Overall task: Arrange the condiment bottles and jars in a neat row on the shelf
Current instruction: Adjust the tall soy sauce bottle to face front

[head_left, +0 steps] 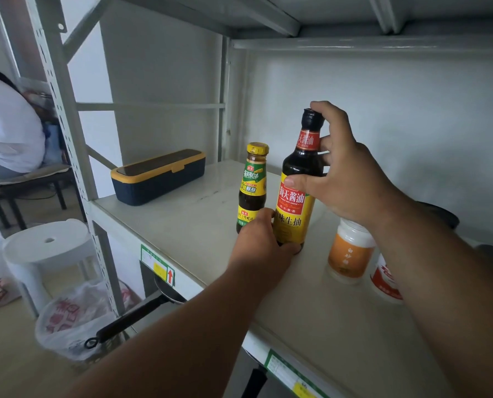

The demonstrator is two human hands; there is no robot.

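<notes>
A tall dark soy sauce bottle (298, 193) with a yellow and red label stands upright on the grey shelf (199, 225). My right hand (345, 179) grips its neck and shoulder, a finger over the cap. My left hand (261, 245) wraps around its base. Touching it on the left stands a smaller oyster sauce bottle (251, 188) with a yellow cap. To the right, partly behind my right forearm, sit an orange-labelled white jar (350, 254) and a red-labelled white jar (384, 282).
A dark blue box (159, 176) with a yellow-rimmed lid lies at the shelf's back left. A frying pan (141, 311) pokes out from the shelf below. On the floor at left stand a white stool (47, 248) and plastic bags (75, 314). A person (6, 124) sits at far left.
</notes>
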